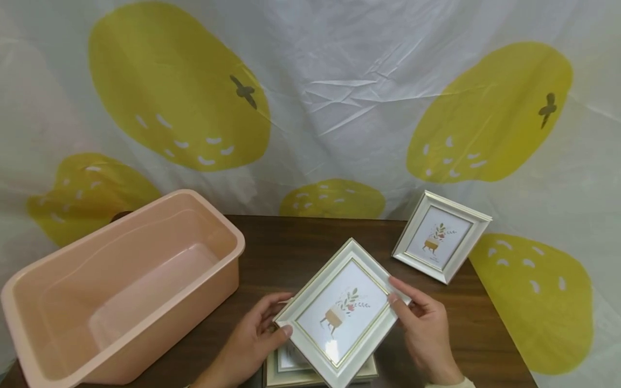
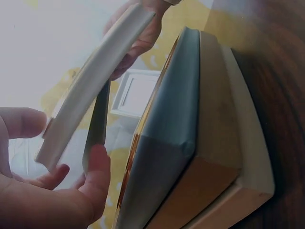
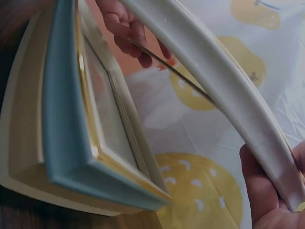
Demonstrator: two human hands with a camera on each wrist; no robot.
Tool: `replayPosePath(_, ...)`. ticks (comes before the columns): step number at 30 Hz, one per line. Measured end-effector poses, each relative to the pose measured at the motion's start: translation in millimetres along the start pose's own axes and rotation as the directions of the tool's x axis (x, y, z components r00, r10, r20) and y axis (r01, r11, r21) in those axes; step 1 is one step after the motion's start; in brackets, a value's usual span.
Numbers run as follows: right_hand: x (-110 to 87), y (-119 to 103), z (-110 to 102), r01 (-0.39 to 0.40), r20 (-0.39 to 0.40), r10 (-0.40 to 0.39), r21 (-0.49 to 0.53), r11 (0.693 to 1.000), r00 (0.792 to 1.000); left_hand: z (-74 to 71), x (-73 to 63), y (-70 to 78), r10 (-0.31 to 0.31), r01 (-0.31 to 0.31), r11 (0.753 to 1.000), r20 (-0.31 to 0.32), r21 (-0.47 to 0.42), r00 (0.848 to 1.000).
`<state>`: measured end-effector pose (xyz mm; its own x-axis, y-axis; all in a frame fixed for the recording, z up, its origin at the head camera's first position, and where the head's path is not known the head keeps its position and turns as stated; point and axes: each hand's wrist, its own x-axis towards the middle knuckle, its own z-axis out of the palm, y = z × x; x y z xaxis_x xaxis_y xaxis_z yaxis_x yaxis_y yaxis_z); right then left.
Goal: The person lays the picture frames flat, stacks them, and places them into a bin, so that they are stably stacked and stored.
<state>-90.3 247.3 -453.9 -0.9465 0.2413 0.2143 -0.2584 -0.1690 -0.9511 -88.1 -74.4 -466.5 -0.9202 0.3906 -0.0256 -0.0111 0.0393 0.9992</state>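
Both hands hold a white picture frame with a thin gold inner line and a print of a plant in a legged pot. My left hand grips its left corner, thumb on the front. On the right edge, my right hand pinches it between thumb and fingers. A thin stand leg juts from its back, with left fingertips touching it in the left wrist view. Beneath lies a stack of picture frames, blue-grey, beige and cream, partly hidden in the head view.
Another white picture frame with a similar print stands upright at the table's back right. On the left is a deep pink plastic bin. The dark wooden table ends at a curtain printed with yellow fruit.
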Motion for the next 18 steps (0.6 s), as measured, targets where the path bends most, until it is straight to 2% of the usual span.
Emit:
replayPosePath(4,-2.3,5,0,-0.001,0.016,0.001,0.037,0.999,1.000,5.4,-5.7,0.5,-0.027,0.029,0.999,-0.060,0.029,0.998)
replayPosePath(6,-3.0,6,1,0.003,0.020,-0.004,0.050,0.999,1.000,7.7,-7.6,0.5,-0.043,0.044,0.999,-0.087,0.016,0.995)
replayPosePath(11,-3.8,9,3,-0.006,-0.008,0.006,0.032,0.999,1.000,12.9,-8.8,-1.8,-0.061,0.051,0.995,-0.121,-0.086,0.991)
replayPosePath(15,-4.3,11,5,-0.023,-0.062,0.023,0.008,1.000,0.998,16.4,-9.4,-2.4,-0.050,0.028,0.983,-0.116,-0.184,0.992)
replayPosePath(18,-4.9,13,6,-0.043,-0.109,0.042,-0.007,0.999,0.993,18.9,-10.0,-2.3,-0.058,0.030,0.974,-0.118,-0.223,0.991)
